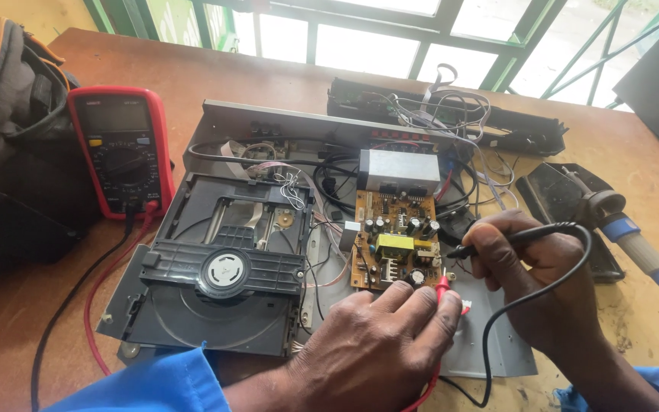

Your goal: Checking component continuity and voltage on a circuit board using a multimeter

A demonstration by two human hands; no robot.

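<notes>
Brown circuit board point(396, 243) is being probed: left hand point(379, 347) is pinching the red probe point(442, 286), right hand point(539, 278) gripping the black probe point(497, 240); steady tips are mattering most.

light: daylight from windows point(390, 38), blown out | shadows: soft | focus: sharp | edges: slight wide-angle distortion

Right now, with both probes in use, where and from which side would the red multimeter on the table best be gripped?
Grip the multimeter across its long red side edges, near the lower half, coming from above. It lies flat, face up, so the rubbery sides offer parallel faces. Avoid the bottom end, where the leads plug in, and the bag crowds its left.
</notes>
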